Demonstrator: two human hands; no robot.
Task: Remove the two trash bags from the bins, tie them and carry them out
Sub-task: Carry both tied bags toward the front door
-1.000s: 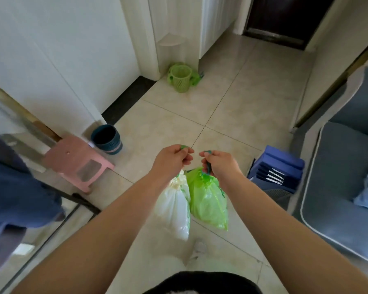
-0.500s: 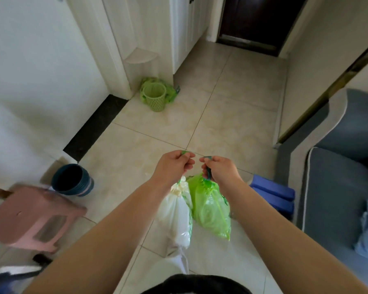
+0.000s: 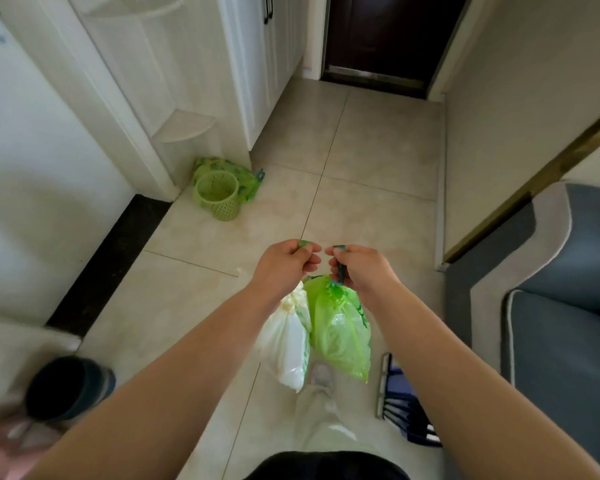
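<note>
Dark blue bin (image 3: 68,388): lower left, on the tiled floor (image 3: 371,140), blurred.
Blue folded item (image 3: 400,386): lower right, on the floor beside a grey sofa (image 3: 561,341).
White trash bag (image 3: 288,344): neck gathered, hanging clear of the floor from the left hand (image 3: 284,267), whose fingers curl round its green tie.
Green trash bag (image 3: 340,327): touching the white one on its right side, hanging from the right hand (image 3: 361,271), whose fingers curl round its dark green tie.
Print on both bags: green, too blurred to read.
Green basket bin (image 3: 217,197): farther off, by the white cabinet (image 3: 257,81), with a loose green bag (image 3: 229,169) just behind it.
Dark door (image 3: 388,32): far end.
</note>
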